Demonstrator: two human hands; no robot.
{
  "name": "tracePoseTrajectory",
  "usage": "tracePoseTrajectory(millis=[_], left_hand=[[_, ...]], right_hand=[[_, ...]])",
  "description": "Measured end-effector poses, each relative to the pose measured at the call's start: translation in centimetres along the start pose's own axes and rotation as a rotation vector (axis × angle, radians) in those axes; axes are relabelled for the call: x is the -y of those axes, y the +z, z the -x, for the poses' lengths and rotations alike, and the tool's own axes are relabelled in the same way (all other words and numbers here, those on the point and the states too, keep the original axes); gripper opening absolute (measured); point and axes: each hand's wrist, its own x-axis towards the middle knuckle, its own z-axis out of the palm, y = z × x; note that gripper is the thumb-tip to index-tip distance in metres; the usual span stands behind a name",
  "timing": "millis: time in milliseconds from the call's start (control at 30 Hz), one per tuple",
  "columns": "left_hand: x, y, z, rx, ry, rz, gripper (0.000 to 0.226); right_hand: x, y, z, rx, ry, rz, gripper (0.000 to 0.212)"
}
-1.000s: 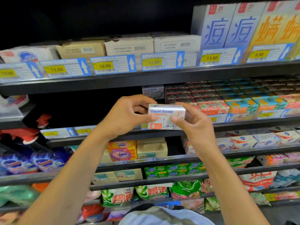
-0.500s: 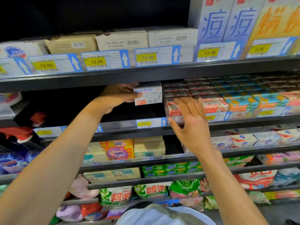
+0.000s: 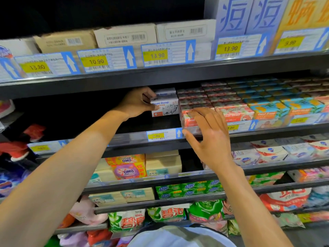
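My left hand (image 3: 136, 102) grips the left end of the white rectangular cardboard Goat Soap box (image 3: 166, 106), inside the dark metal shelf (image 3: 135, 125), beside pink soap boxes (image 3: 233, 113). My right hand (image 3: 210, 136) spreads loose-fingered before them.

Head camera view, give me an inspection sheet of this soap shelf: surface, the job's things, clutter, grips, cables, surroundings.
Surface: dark metal shelf, with an 8.00 price tag on its front rail.
Job's things: white Goat Soap box at the left end of the soap row, second white box behind it.
Clutter: pink Goat Soap boxes and blue-orange boxes stacked in rows to the right.
Grips: left hand grips the white Goat Soap box by its left end; right hand is open, fingertips on the pink Goat Soap boxes.
Cables: nothing seen.
Surroundings: upper shelf with boxed soap and price tags; green detergent bags on lower shelves.
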Motion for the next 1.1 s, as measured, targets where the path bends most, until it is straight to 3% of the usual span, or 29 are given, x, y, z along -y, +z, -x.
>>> tracePoseTrajectory(millis=[833, 1100], left_hand=[[1.1, 0.6, -1.0, -0.093, 0.096, -0.098, 0.032], [-0.2, -0.2, 0.4, 0.035, 0.046, -0.339, 0.058]], right_hand=[[0.3, 0.0, 0.2, 0.004, 0.021, -0.002, 0.052], [1.4, -1.4, -0.2, 0.103, 0.042, 0.084, 0.053]])
